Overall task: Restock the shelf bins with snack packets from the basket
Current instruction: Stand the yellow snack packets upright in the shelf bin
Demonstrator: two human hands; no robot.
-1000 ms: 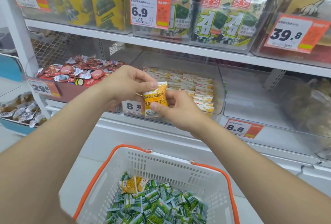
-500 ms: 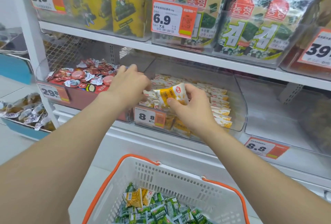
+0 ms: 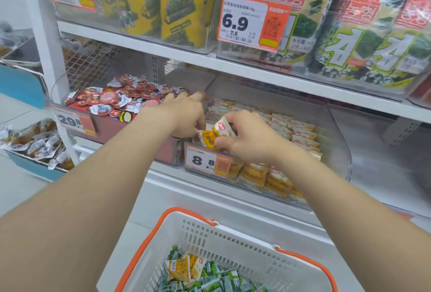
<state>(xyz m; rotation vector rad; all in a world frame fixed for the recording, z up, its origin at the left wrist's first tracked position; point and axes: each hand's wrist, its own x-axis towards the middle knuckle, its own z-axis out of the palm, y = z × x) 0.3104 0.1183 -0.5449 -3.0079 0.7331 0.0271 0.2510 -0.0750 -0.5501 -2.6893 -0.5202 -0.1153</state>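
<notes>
Two hands at clear bin point(image 3: 335, 142) tagged 8.8: right hand point(image 3: 247, 142) fingers clamped on yellow snack packet point(image 3: 215, 134); left hand point(image 3: 184, 114) fingers straight, beside it.

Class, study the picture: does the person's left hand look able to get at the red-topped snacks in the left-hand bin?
Probably yes. The left hand is at the right edge of the bin, the red-topped snacks lie uncovered in it, and nothing stands between.
</notes>
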